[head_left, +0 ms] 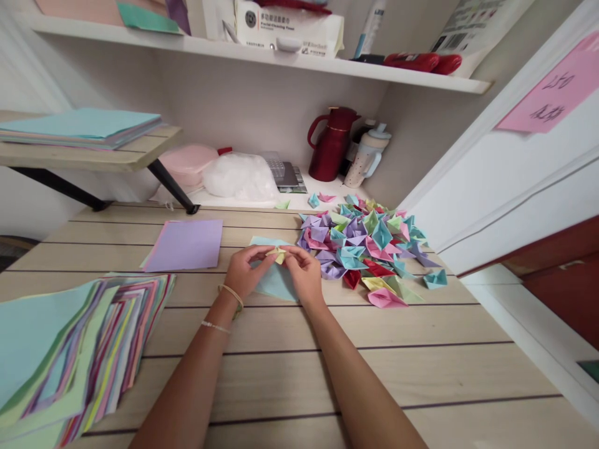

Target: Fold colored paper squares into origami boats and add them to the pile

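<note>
My left hand (247, 269) and my right hand (304, 273) meet over the table, both pinching a small folded yellow paper piece (277, 254) between the fingertips. Beneath the hands lies a flat light-blue paper sheet (274, 284). Just to the right of my right hand spreads a pile of folded paper boats (369, 246) in purple, blue, green, pink and red.
A purple sheet (187, 244) lies to the left of the hands. A fanned stack of coloured paper (70, 349) covers the table's near left. At the back stand a red jug (331, 143), a white bottle (367, 157) and a plastic bag (241, 176). A side shelf (116, 156) holds more paper.
</note>
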{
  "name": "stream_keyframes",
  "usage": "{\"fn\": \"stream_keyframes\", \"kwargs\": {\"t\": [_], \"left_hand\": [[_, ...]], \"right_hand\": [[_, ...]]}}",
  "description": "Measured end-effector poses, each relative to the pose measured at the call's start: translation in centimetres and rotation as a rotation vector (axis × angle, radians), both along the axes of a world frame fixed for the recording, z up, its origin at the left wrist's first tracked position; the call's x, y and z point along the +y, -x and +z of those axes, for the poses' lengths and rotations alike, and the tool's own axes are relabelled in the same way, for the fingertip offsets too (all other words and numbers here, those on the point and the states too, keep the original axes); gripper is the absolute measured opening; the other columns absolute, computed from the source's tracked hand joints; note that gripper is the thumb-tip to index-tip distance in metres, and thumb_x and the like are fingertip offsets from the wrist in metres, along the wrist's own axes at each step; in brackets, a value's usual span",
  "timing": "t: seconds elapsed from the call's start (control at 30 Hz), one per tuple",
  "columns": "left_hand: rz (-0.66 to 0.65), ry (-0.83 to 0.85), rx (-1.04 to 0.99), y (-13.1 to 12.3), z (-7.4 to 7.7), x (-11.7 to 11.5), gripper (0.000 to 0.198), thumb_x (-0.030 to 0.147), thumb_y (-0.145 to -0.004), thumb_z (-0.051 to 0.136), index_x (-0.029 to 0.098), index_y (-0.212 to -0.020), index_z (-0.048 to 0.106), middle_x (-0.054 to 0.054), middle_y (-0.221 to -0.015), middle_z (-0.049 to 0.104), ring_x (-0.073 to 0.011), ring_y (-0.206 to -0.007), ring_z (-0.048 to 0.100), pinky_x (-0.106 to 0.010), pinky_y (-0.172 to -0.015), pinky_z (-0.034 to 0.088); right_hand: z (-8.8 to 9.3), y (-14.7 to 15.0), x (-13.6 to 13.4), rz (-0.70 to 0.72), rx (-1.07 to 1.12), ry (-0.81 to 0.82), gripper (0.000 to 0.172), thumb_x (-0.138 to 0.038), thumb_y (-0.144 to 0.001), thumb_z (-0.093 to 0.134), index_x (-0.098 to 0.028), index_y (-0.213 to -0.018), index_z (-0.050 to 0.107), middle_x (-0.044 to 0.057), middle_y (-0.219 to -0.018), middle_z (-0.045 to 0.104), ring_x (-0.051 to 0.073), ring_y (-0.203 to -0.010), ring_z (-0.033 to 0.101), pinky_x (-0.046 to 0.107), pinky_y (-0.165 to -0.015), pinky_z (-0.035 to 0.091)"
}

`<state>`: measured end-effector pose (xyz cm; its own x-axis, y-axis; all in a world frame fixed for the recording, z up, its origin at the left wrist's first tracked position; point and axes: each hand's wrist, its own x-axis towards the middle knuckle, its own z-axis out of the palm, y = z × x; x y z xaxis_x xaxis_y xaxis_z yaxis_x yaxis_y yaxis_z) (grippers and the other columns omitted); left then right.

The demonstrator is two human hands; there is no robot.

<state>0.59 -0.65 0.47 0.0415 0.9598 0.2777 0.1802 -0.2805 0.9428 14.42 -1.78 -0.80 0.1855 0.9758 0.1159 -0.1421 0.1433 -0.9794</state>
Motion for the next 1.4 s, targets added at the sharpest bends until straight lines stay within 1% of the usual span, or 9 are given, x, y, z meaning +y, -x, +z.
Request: {"fn": "stream_keyframes", "kwargs": {"t": [0.23, 0.37, 0.43, 0.57, 0.67, 0.9, 1.13, 1.27, 1.4], "left_hand": [[0.0, -0.018, -0.057, 0.3, -0.2, 0.3, 0.022, 0.035, -0.076, 0.066, 0.017, -0.087, 0.074, -0.007, -0.094, 0.073, -0.0198, -0.087, 0.066, -0.03, -0.081, 0.052], [0.017, 0.045, -0.101, 0.3, -0.7, 0.7, 0.03, 0.032, -0.072, 0.071, 0.017, -0.097, 0.071, -0.007, -0.089, 0.073, -0.0192, -0.081, 0.067, -0.03, -0.076, 0.053], [0.026, 0.014, -0.053, 0.3, -0.7, 0.7, 0.028, 0.031, -0.073, 0.07, 0.017, -0.097, 0.071, -0.007, -0.09, 0.072, -0.0191, -0.08, 0.067, -0.03, -0.075, 0.052], [0.025, -0.172, 0.16, 0.4, -0.2, 0.5, 0.016, 0.03, -0.08, 0.062, 0.021, -0.087, 0.073, -0.006, -0.089, 0.071, -0.0188, -0.083, 0.064, -0.031, -0.08, 0.05], [0.016, -0.235, 0.231, 0.4, 0.1, 0.3, 0.016, 0.029, -0.083, 0.058, 0.021, -0.083, 0.073, -0.005, -0.085, 0.07, -0.0181, -0.081, 0.063, -0.03, -0.08, 0.048], [0.003, -0.228, 0.285, 0.2, 0.2, 0.2, 0.014, 0.026, -0.082, 0.056, 0.02, -0.074, 0.067, -0.003, -0.079, 0.066, -0.0177, -0.078, 0.06, -0.029, -0.075, 0.047], [-0.018, -0.216, 0.352, 0.5, -0.4, 0.5, 0.013, 0.026, -0.084, 0.055, 0.019, -0.073, 0.06, -0.003, -0.077, 0.061, -0.0168, -0.077, 0.057, -0.027, -0.07, 0.045], [-0.039, -0.253, 0.375, 0.5, -0.4, 0.5, 0.015, 0.025, -0.085, 0.053, 0.019, -0.073, 0.059, -0.002, -0.077, 0.061, -0.0162, -0.076, 0.056, -0.028, -0.07, 0.044], [-0.042, -0.227, 0.326, 0.4, -0.4, 0.4, 0.014, 0.026, -0.084, 0.054, 0.018, -0.073, 0.059, -0.002, -0.076, 0.061, -0.0163, -0.076, 0.057, -0.027, -0.069, 0.045]], "right_hand": [[0.2, 0.1, -0.2, 0.016, -0.013, -0.027, 0.02, -0.033, -0.073, 0.065, -0.018, -0.085, 0.072, 0.006, -0.081, 0.073, 0.02, -0.075, 0.067, 0.032, -0.069, 0.054], [0.1, 0.0, -0.1, -0.002, -0.041, -0.042, 0.024, -0.034, -0.074, 0.066, -0.019, -0.09, 0.072, 0.006, -0.085, 0.073, 0.019, -0.074, 0.066, 0.031, -0.069, 0.054], [0.1, 0.1, -0.1, -0.013, -0.095, -0.066, 0.025, -0.034, -0.074, 0.066, -0.019, -0.093, 0.072, 0.007, -0.088, 0.073, 0.018, -0.074, 0.066, 0.03, -0.068, 0.053], [0.0, 0.1, -0.2, -0.047, -0.285, -0.108, 0.02, -0.034, -0.073, 0.066, -0.02, -0.085, 0.073, 0.006, -0.084, 0.071, 0.015, -0.065, 0.06, 0.027, -0.061, 0.05], [0.0, 0.2, -0.3, -0.049, -0.303, -0.1, 0.019, -0.033, -0.073, 0.066, -0.018, -0.082, 0.073, 0.005, -0.08, 0.069, 0.013, -0.059, 0.056, 0.026, -0.058, 0.048], [0.0, 0.4, -0.5, -0.083, -0.344, -0.046, 0.018, -0.032, -0.071, 0.066, -0.017, -0.078, 0.071, 0.004, -0.069, 0.067, 0.014, -0.056, 0.058, 0.027, -0.058, 0.049], [0.4, 0.3, -0.9, -0.107, -0.473, -0.145, 0.011, -0.028, -0.072, 0.064, -0.018, -0.071, 0.07, 0.003, -0.07, 0.067, 0.015, -0.059, 0.059, 0.026, -0.06, 0.048], [0.6, 0.3, -0.9, -0.108, -0.533, -0.127, 0.012, -0.028, -0.071, 0.064, -0.018, -0.068, 0.069, 0.002, -0.068, 0.066, 0.014, -0.058, 0.058, 0.025, -0.059, 0.046], [0.6, 0.3, -0.9, -0.102, -0.551, -0.089, 0.013, -0.031, -0.07, 0.064, -0.019, -0.067, 0.068, 0.001, -0.068, 0.066, 0.013, -0.057, 0.058, 0.025, -0.06, 0.046]]}}
